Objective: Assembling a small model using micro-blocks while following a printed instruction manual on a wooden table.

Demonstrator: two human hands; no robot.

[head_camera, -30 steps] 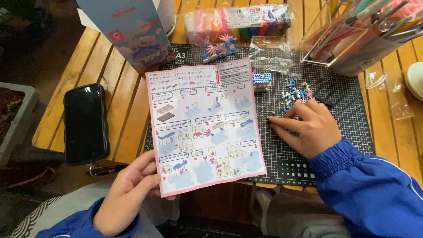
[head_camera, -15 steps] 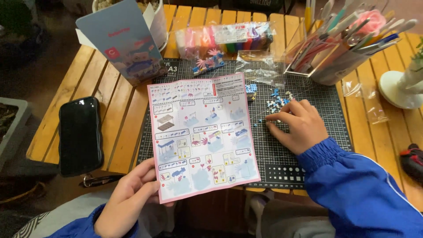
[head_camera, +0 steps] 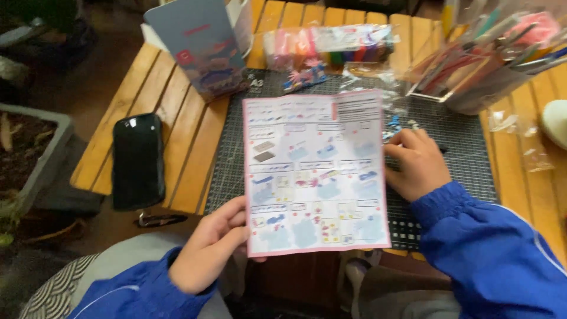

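Left hand [head_camera: 209, 251], in a blue sleeve, grips the lower left corner of a pink-edged instruction sheet [head_camera: 316, 171] between thumb and fingers, holding it up over the near edge of a dark gridded cutting mat [head_camera: 233, 159]. Right hand [head_camera: 416, 162] rests palm down on the mat just right of the sheet, fingers curled over small blue and white building pieces [head_camera: 394, 125]; whether it grasps any cannot be told. On the slatted wooden table [head_camera: 177, 136], a black phone [head_camera: 137, 160] lies to the left, a picture box [head_camera: 204, 47] stands behind, and a clear holder of pens [head_camera: 472, 71] sits far right.
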